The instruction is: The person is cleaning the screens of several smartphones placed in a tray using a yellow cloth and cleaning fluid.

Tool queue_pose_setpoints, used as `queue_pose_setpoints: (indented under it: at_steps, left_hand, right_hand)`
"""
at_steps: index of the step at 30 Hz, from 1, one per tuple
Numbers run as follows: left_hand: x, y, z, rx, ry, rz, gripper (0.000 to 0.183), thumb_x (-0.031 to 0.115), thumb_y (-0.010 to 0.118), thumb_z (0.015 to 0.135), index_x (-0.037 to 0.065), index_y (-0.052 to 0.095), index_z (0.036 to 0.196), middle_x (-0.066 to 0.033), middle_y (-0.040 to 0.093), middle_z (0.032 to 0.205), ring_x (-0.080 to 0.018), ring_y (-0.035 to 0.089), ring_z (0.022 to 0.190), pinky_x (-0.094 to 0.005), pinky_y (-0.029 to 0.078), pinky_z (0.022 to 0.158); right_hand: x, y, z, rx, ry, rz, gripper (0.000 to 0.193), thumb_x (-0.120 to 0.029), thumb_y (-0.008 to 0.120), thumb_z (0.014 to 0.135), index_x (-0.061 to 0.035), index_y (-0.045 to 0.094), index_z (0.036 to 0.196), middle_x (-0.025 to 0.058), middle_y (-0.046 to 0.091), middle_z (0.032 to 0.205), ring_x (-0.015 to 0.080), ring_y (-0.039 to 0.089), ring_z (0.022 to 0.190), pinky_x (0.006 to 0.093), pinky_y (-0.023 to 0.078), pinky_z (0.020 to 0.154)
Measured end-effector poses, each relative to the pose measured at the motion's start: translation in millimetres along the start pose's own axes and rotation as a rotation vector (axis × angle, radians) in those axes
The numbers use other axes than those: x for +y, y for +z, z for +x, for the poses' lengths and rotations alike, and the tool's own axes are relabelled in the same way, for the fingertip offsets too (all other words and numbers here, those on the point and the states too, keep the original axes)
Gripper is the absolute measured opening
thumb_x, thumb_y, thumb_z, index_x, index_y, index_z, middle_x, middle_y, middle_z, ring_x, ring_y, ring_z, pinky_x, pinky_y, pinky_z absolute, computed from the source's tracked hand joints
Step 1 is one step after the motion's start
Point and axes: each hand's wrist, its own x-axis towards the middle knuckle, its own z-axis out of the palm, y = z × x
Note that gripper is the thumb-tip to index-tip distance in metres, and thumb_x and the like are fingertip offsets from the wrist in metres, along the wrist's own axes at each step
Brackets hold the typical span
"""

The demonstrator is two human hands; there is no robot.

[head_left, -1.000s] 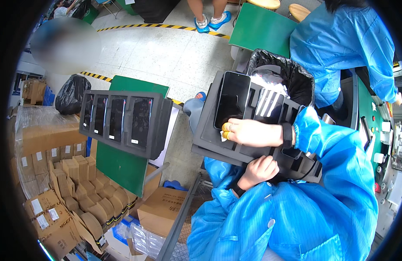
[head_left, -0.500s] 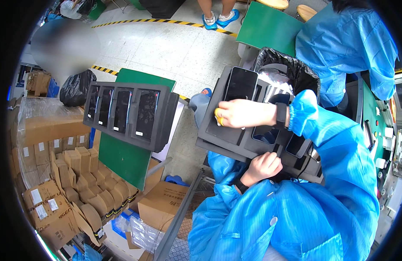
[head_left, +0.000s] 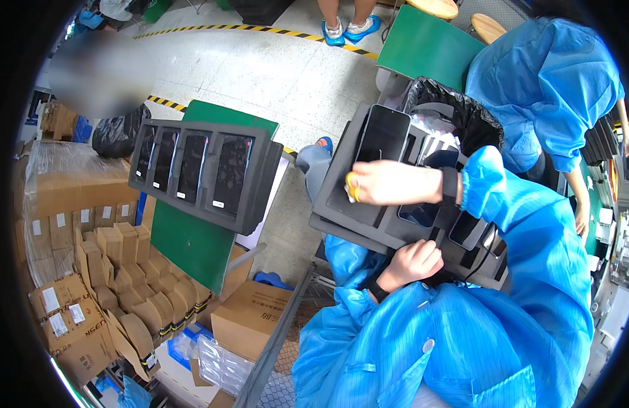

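A black foam tray (head_left: 336, 182) lies in front of me, with several dark-screened phones in its slots. My right hand (head_left: 386, 182) reaches across it from the right, over the lower end of the far-left phone (head_left: 382, 134). Its fingers are curled downward, with yellow finger covers on the tips; whatever they pinch is hidden. Under that wrist another phone (head_left: 418, 215) is partly covered, and a further phone (head_left: 467, 230) sits to its right. At the tray's near edge, my left hand (head_left: 414, 264) is closed in a fist, and its grip cannot be made out.
On a green board (head_left: 192, 250) to the left rests a second foam tray (head_left: 256, 197) of phones. Cardboard boxes (head_left: 250, 319) stand below. A black-lined bin (head_left: 474, 112) is beyond my tray, near a co-worker in a blue smock (head_left: 539, 88).
The view has shifted slightly. My right hand stays over the far-left phone with its fingers curled, and my left hand keeps its place. The co-worker's hands have come into sight at the right.
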Motion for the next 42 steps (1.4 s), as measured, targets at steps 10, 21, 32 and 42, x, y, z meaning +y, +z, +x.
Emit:
queue_pose_setpoints:
  at_steps: [10,21,32,42]
  left_hand:
    - [-0.7,-2.4,5.8,0.015,0.034,0.011,0.012,0.009,0.069,0.069,0.009,0.057,0.073,-0.0045,0.057,0.079,-0.0168,0.057,0.057,-0.0266,0.048,0.050]
    - [0.6,2.9,-6.2,-0.050,0.045,0.073,0.012,0.016,0.064,0.074,0.009,0.057,0.081,-0.0074,0.057,0.089,-0.0193,0.059,0.072,-0.0260,0.051,0.058]
    - [-2.0,3.2,-7.3,-0.053,0.019,0.077,0.012,0.015,0.066,0.074,0.010,0.056,0.080,-0.0061,0.056,0.087,-0.0181,0.058,0.069,-0.0260,0.051,0.056]
    - [2.7,2.8,-1.5,0.009,0.013,0.057,0.011,0.012,0.067,0.072,0.010,0.056,0.075,-0.0050,0.057,0.082,-0.0175,0.058,0.063,-0.0270,0.049,0.053]
  right_hand:
    - [13.6,-14.6,-28.6,0.125,0.445,0.215,0.019,-0.005,0.057,0.079,0.0029,0.057,0.096,0.0164,0.054,0.091,0.0326,0.055,0.087,0.0387,0.049,0.075]
    - [-3.0,4.0,-44.8,0.221,0.282,0.048,0.015,-0.007,0.058,0.083,0.0027,0.060,0.093,0.0155,0.056,0.083,0.0318,0.059,0.079,0.0379,0.052,0.071]
    - [-1.3,-4.3,-40.8,0.068,0.222,0.010,0.012,-0.007,0.054,0.079,0.0006,0.060,0.086,0.0131,0.057,0.091,0.0300,0.057,0.086,0.0353,0.050,0.078]
    - [24.9,-11.5,-24.6,0.241,0.472,0.317,0.014,-0.011,0.053,0.085,0.0014,0.057,0.091,0.0132,0.052,0.077,0.0300,0.055,0.069,0.0375,0.047,0.062]
